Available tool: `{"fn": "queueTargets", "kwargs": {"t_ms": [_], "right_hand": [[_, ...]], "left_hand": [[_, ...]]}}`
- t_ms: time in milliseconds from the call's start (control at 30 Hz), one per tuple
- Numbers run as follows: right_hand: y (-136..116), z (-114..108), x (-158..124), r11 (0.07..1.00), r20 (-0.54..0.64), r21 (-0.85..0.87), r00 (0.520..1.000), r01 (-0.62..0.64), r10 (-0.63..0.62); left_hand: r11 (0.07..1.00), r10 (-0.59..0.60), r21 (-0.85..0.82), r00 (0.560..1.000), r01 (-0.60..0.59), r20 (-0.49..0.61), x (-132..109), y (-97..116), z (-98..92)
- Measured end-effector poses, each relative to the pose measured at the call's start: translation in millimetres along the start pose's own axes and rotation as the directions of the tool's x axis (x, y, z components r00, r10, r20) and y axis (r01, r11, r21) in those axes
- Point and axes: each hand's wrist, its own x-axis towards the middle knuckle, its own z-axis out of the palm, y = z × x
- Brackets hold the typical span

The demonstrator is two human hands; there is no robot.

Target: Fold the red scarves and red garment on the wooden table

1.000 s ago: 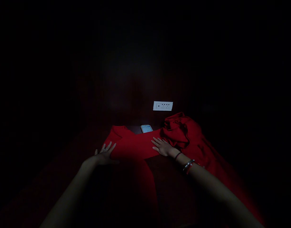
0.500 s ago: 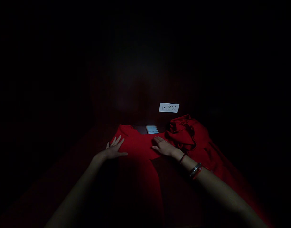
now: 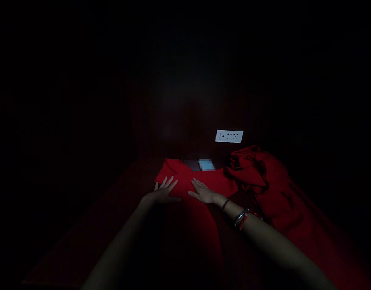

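Note:
A red cloth (image 3: 203, 183) lies spread across a dark surface in very dim light. My left hand (image 3: 163, 192) rests flat on its left part with the fingers spread, open. My right hand (image 3: 202, 191) lies flat on the cloth just to the right, fingers stretched out, open, with bracelets on the wrist. The two hands are close together, palms down. A bunched heap of the same red cloth (image 3: 258, 171) sits to the right of my right hand.
A white socket plate (image 3: 229, 136) is on the dark wall behind. A small pale phone-like object (image 3: 206, 164) lies just beyond the cloth. Everything else around is too dark to make out.
Both hands slid toward each other over the cloth; the gap between them has closed. The view has shifted, so the socket and cloth now sit further right in the picture.

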Motion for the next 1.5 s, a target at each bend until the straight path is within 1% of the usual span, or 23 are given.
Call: {"fn": "queueTargets", "kwargs": {"t_ms": [33,67,100,133,167,200,233,333,400,433,500,600,700,767,1000,1100,1200,1333,1500], "right_hand": [[-2,-2,0,0.999,-0.027,0.029,0.999,-0.025,0.025],[-5,-5,1,0.997,-0.059,0.057,0.996,-0.059,0.062],[-8,-7,2,0.992,-0.091,0.081,0.99,-0.097,0.105],[-11,-10,2,0.986,-0.118,0.099,0.983,-0.132,0.143],[-13,-13,3,0.981,-0.135,0.109,0.976,-0.158,0.172],[-15,-15,3,0.978,-0.14,0.113,0.972,-0.176,0.191],[-17,-17,4,0.976,-0.135,0.112,0.97,-0.186,0.201],[-19,-21,9,0.968,-0.104,0.104,0.966,-0.227,0.237],[-20,-22,14,0.96,-0.103,0.084,0.956,-0.268,0.276],[-21,-21,16,0.955,-0.109,0.065,0.95,-0.288,0.294],[-23,-20,20,0.948,-0.131,0.014,0.939,-0.319,0.318],[-26,-18,23,0.941,-0.158,-0.038,0.932,-0.337,0.328],[-26,-19,26,0.934,-0.167,0.022,0.92,-0.357,0.355],[-25,-20,30,0.927,-0.169,0.075,0.911,-0.368,0.376],[-21,-21,46,0.875,-0.18,0.244,0.867,-0.419,0.465],[-20,-19,49,0.849,-0.207,0.33,0.846,-0.413,0.492],[-22,-18,50,0.828,-0.236,0.381,0.823,-0.411,0.517],[-29,-19,50,0.824,-0.264,0.379,0.804,-0.422,0.533],[-36,-27,53,0.857,-0.288,0.293,0.815,-0.425,0.503]], "left_hand": [[0.998,-0.055,-0.017,0.998,0.054,-0.024,-2,1,-4.0],[0.99,-0.135,-0.038,0.989,0.133,-0.054,-5,2,-8.2],[0.971,-0.235,-0.068,0.968,0.229,-0.086,-8,3,-12.3],[0.94,-0.333,-0.113,0.937,0.321,-0.11,-11,4,-15.7],[0.906,-0.409,-0.17,0.904,0.387,-0.121,-13,4,-17.9],[0.875,-0.458,-0.235,0.881,0.423,-0.12,-15,3,-18.8],[0.852,-0.475,-0.307,0.872,0.425,-0.113,-16,2,-18.1],[0.785,-0.463,-0.515,0.879,0.344,-0.119,-14,-2,-9.4],[0.74,-0.479,-0.593,0.868,0.318,-0.132,-9,-5,-2.3],[0.728,-0.491,-0.607,0.861,0.32,-0.135,-6,-6,0.6],[0.733,-0.514,-0.581,0.847,0.354,-0.132,-3,-7,4.1],[0.783,-0.541,-0.438,0.831,0.442,-0.128,-4,-1,5.6],[0.827,-0.548,-0.267,0.817,0.495,-0.18,-9,10,5.9],[0.836,-0.546,-0.21,0.804,0.506,-0.235,-11,17,6.5],[0.832,-0.555,-0.205,0.752,0.516,-0.356,-11,27,10.1],[0.838,-0.543,-0.189,0.754,0.511,-0.37,-12,30,10.0],[0.842,-0.538,-0.192,0.753,0.505,-0.379,-13,30,10.1],[0.849,-0.52,-0.159,0.75,0.503,-0.408,-14,29,11.5],[0.851,-0.501,-0.099,0.739,0.516,-0.45,-16,30,11.3]]}}
